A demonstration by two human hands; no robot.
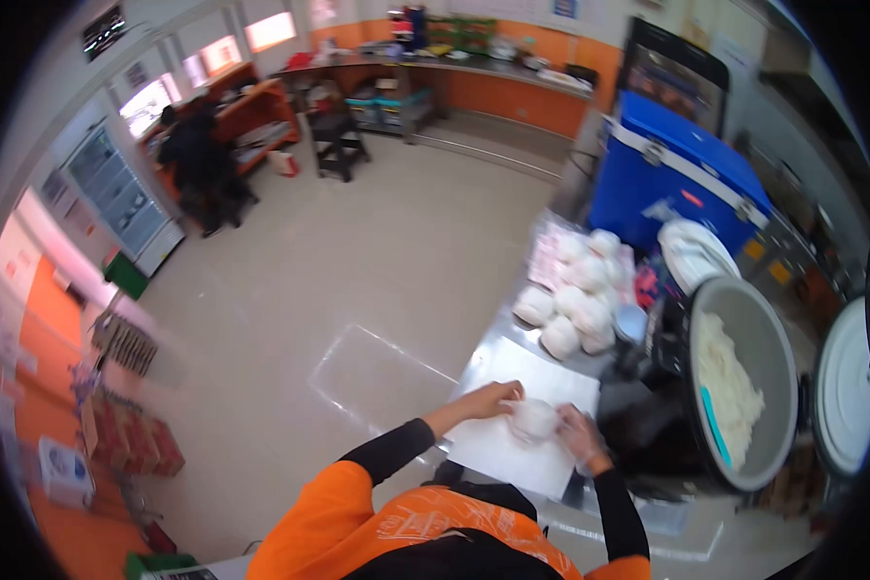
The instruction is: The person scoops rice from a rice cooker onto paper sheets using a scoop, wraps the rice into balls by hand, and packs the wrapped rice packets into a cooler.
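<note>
A round portion of white rice in a clear plastic bag (534, 422) is between my hands, above a white board or sheet (498, 461) on the metal counter. My left hand (496, 397) pinches the bag's left side near the top. On the other side, my right hand (578, 434), which seems to wear a clear plastic glove, has its fingers closed on the bag's edge. Farther up the counter lie several similar white bundles (582, 295). To my right, an open rice cooker (785, 372) holds white rice (730, 377) with a turquoise paddle (714, 425) in it.
A large blue cooler box (681, 174) stands behind the bundles, with a white cloth (694, 253) before it. A round white lid (846, 387) is at far right. Across the room, a person in dark clothes (198, 159) bends by orange shelves, near a black stool (335, 143).
</note>
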